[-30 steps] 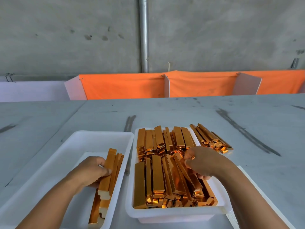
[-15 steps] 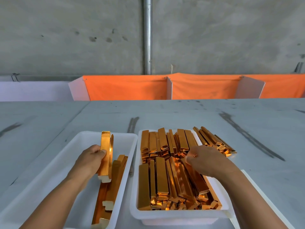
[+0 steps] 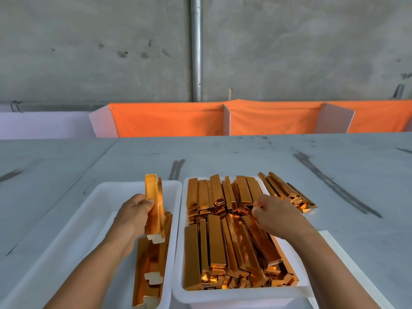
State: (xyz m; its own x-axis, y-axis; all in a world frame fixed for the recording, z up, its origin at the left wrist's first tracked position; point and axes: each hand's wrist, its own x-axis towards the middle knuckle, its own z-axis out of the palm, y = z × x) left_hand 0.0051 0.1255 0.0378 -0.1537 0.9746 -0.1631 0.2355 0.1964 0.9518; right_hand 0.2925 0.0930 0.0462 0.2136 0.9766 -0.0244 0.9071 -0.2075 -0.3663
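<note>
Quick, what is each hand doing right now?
Left hand: grips a flat gold carton, upright over the left tray.
Right hand: curled down among the gold boxes in the right tray; a grip cannot be told.

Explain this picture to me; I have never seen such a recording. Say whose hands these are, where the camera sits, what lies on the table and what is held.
There is no machine: a person works with bare hands, and one camera on their head looks forward and down. The left hand holds a gold carton upright over the left tray, where more cartons lie. The right hand rests on the gold boxes that fill the right tray; whether it grips one is hidden. A loose pile of gold pieces lies on the grey table behind that tray. Orange cloth hangs at the far edge.
</note>
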